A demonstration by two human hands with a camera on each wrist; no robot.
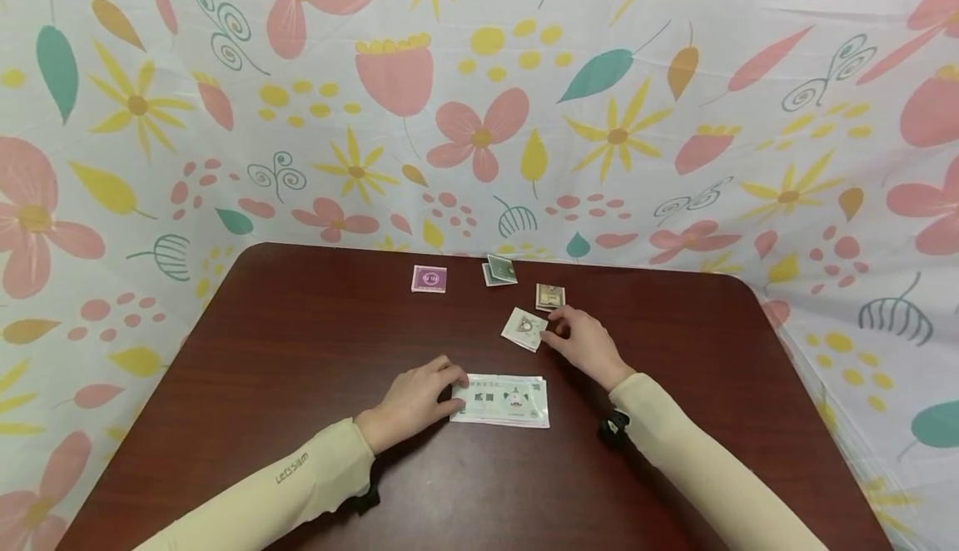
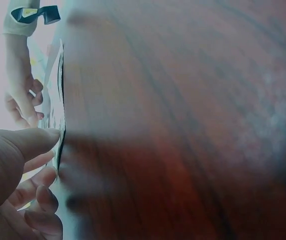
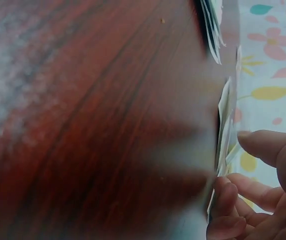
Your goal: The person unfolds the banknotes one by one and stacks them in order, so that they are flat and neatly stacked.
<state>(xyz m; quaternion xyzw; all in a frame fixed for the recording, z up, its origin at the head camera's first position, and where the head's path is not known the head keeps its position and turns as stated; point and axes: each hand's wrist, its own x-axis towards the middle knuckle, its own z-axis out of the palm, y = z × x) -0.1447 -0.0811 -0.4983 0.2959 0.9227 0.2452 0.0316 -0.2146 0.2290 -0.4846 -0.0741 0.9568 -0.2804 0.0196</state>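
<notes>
A stack of play banknotes, pale green with a pig-like face on top, lies flat near the front of the table. My left hand holds it by its left end, thumb on the near side and fingers farther back. In the left wrist view the thumb meets the edge of the stack. Farther back, my right hand is at the right edge of a folded pale note. Its thumb and fingers are apart in the right wrist view, around the folded paper.
Behind the folded pale note sits a folded brownish note. Along the back edge lie a folded green note, partly sprung up, and a folded purple note. A flowered cloth hangs right behind the dark wooden table.
</notes>
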